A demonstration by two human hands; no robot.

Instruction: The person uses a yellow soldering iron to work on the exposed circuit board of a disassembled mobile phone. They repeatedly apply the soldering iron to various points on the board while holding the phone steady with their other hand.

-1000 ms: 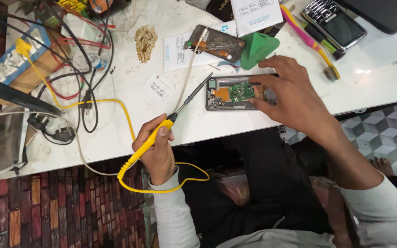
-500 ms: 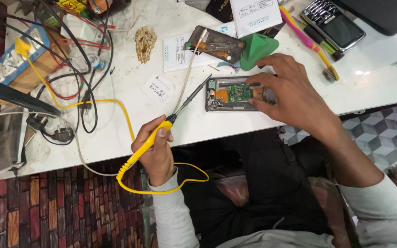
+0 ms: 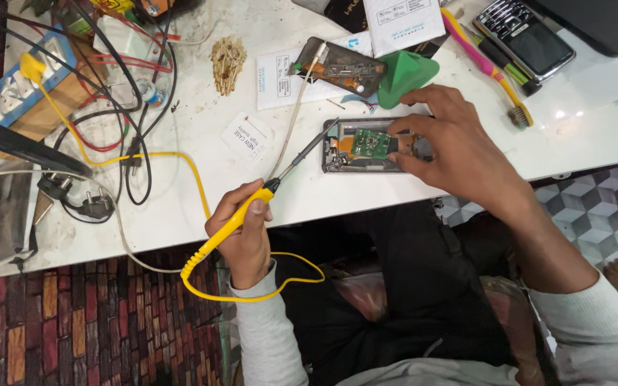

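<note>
1. The left hand (image 3: 241,232) is wrapped around the yellow handle of a soldering iron (image 3: 266,189), pen-style but a bit fisted, thumb on top. The dark tip reaches up and to the right, landing at the left end of the opened phone (image 3: 366,146).
2. The right hand (image 3: 459,146) is pinning that phone down on the white table (image 3: 180,214). Thumb and fingers clamp around its right half, palm hovering over it, wrist bent in from the right.
3. The phone sits just ahead of the right hand with its back off and a green board (image 3: 372,145) showing in the middle. I'd say it's light and stiff but pretty fragile inside, so grab the frame edges, not the board.
4. The iron looks light. Hold only the plastic handle, since the metal shaft is probably hot. Its yellow cord (image 3: 252,297) loops under the left wrist and could drag.
5. Past the right hand's fingers: a green wedge tool (image 3: 402,75), another opened phone (image 3: 341,68) and a toothbrush (image 3: 477,57).
</note>
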